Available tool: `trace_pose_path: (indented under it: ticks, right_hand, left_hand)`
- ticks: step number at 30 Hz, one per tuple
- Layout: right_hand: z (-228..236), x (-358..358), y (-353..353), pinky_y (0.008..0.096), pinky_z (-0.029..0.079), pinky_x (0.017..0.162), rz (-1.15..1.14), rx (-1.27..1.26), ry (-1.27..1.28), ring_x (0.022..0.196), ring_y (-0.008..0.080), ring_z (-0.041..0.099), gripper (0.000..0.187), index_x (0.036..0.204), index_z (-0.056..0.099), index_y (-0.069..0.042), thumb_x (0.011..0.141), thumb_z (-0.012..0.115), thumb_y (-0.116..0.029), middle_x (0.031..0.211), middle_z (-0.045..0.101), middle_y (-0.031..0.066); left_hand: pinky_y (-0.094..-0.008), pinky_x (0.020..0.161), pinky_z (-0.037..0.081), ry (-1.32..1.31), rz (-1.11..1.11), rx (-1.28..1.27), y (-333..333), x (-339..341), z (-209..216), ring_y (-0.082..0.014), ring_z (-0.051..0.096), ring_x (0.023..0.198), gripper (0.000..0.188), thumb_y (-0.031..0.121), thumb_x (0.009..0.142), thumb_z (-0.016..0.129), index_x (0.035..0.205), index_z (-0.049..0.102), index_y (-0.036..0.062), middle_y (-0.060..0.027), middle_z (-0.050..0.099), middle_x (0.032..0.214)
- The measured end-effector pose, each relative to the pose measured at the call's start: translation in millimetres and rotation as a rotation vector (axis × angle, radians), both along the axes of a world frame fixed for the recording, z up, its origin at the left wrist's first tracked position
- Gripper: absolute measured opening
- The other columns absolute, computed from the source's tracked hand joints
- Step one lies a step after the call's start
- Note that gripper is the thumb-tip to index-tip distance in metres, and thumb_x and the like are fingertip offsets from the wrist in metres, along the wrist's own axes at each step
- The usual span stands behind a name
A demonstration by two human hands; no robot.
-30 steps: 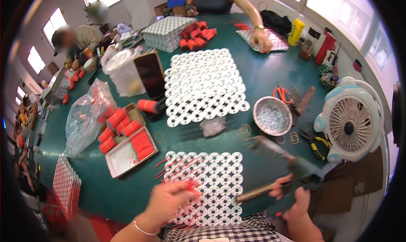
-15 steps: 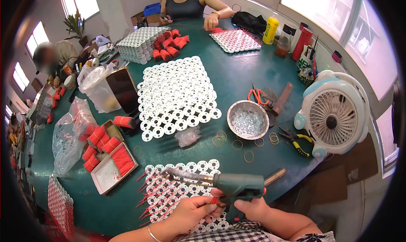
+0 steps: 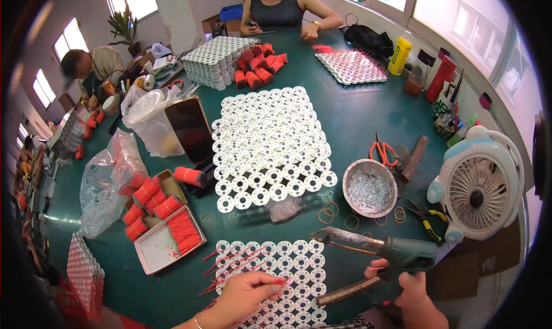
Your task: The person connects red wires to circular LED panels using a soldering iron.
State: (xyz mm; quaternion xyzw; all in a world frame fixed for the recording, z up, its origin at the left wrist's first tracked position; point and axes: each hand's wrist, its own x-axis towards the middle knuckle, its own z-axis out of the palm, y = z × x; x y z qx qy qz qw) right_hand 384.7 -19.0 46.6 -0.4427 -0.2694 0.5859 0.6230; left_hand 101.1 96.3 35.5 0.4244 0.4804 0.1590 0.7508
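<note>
A sheet of white round boards (image 3: 300, 263) lies in front of me, its left columns carrying thin red wires (image 3: 221, 271). Over its lower left part is my left hand (image 3: 247, 297), thumb and forefinger pinched on red wire (image 3: 279, 281). My right hand (image 3: 411, 289) grips a dark green soldering gun (image 3: 409, 252) by its handle. The gun's metal tip points left, above the sheet's upper right corner. A brown strip (image 3: 348, 291) lies beside the sheet, partly hidden behind the gun and hand.
Stacked board sheets (image 3: 270, 139) stand ahead. A box (image 3: 150, 251) of red wire bundles is left. To the right are a metal bowl (image 3: 370, 186), orange-handled scissors (image 3: 382, 152), yellow-handled pliers (image 3: 428, 218) and a fan (image 3: 474, 191). Another person (image 3: 276, 10) sits across the table.
The soldering gun has moved right, away from my left hand, uncovering more of the sheet and the brown strip. My left hand still pinches red wire. The whole view has shifted.
</note>
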Motion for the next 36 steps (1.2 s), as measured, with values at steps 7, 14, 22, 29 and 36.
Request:
trace_pose_path:
  ticks: [7, 14, 22, 29, 36]
  right_hand:
    - [28, 18, 10, 0.0443, 0.057, 0.061, -0.046, -0.043, -0.08, 0.085, 0.0359, 0.063, 0.065, 0.13, 0.032, 0.003, 0.081, 0.064, -0.025, 0.112, 0.053, 0.0266]
    - [35, 25, 10, 0.0289, 0.053, 0.056, 0.075, 0.047, -0.713, 0.064, 0.0226, 0.064, 0.061, 0.121, 0.043, 0.005, 0.08, 0.065, -0.035, 0.101, 0.061, 0.0187]
    - [-11, -14, 8, 0.0399, 0.055, 0.06, 0.006, -0.164, -0.19, 0.068, 0.0337, 0.063, 0.049, 0.127, 0.034, 0.002, 0.084, 0.051, -0.014, 0.11, 0.055, 0.0248]
    - [-3, -27, 23, 0.0398, 0.043, 0.084, 0.113, 0.125, -1.128, 0.09, 0.0311, 0.058, 0.032, 0.101, 0.06, -0.002, 0.071, 0.07, -0.009, 0.096, 0.062, 0.015]
    - [-7, -36, 18, 0.0386, 0.044, 0.083, 0.07, -0.152, -0.716, 0.091, 0.03, 0.058, 0.033, 0.102, 0.059, 0.0, 0.072, 0.07, -0.008, 0.096, 0.062, 0.0142]
  left_hand:
    - [-0.0262, 0.059, 0.045, 0.196, -0.053, 0.923, 33, 5, 13, -0.0172, 0.059, 0.067, 0.015, -0.001, 0.076, 0.063, 0.09, 0.068, 0.0029, -0.0089, 0.064, 0.083]
    - [-0.042, 0.082, 0.031, 0.65, -0.225, 1.494, 41, 18, 0, -0.0162, 0.055, 0.085, 0.017, 0.004, 0.069, 0.064, 0.082, 0.068, 0.0149, 0.0011, 0.058, 0.075]
    - [-0.0456, 0.085, 0.023, 0.754, -0.238, 1.683, 37, 17, -25, -0.0119, 0.054, 0.08, 0.012, 0.014, 0.07, 0.063, 0.08, 0.067, 0.0196, 0.0071, 0.054, 0.068]
    - [-0.0433, 0.083, 0.024, 0.743, -0.24, 1.667, 42, 14, -30, -0.0097, 0.055, 0.078, 0.008, 0.017, 0.073, 0.062, 0.081, 0.066, 0.0183, 0.0069, 0.051, 0.067]
    - [-0.0435, 0.082, 0.026, 0.687, -0.241, 1.643, 44, 17, -34, -0.011, 0.055, 0.076, 0.008, 0.017, 0.073, 0.062, 0.08, 0.066, 0.0178, 0.0055, 0.05, 0.067]
